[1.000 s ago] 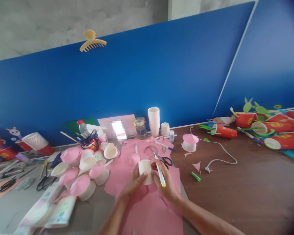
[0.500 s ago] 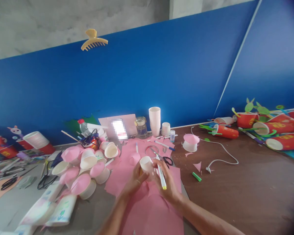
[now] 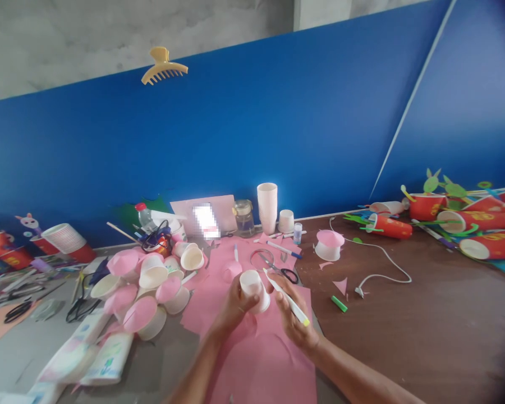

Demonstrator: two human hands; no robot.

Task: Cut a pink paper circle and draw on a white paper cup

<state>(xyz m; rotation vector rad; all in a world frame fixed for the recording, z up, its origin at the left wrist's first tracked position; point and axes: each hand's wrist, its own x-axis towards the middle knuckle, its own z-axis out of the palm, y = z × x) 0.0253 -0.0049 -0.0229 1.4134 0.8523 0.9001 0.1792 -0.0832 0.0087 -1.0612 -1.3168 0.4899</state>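
A white paper cup (image 3: 249,284), its base turned up and away from me, is gripped in my left hand (image 3: 234,306) above the pink paper (image 3: 269,365). My right hand (image 3: 297,317) holds a white marker (image 3: 291,303) with a yellow end; its tip points toward the cup, slightly apart from it. Just beyond the hands lie scissors (image 3: 289,274) with black handles and a small pink cone (image 3: 232,270). At the right, a white cup with a pink cone top (image 3: 330,244) stands on the brown table.
Several cups with pink cones (image 3: 145,315) crowd the left side. A stack of white cups (image 3: 267,207), a glass jar (image 3: 244,217) and a glue stick (image 3: 297,233) stand near the blue partition. A white cable (image 3: 389,255), green cap (image 3: 339,303) and red decorated cups (image 3: 494,244) lie right.
My right hand has come off the cup and shifted right and down with the marker, whose tip now points toward the cup. The cup has tilted in my left hand.
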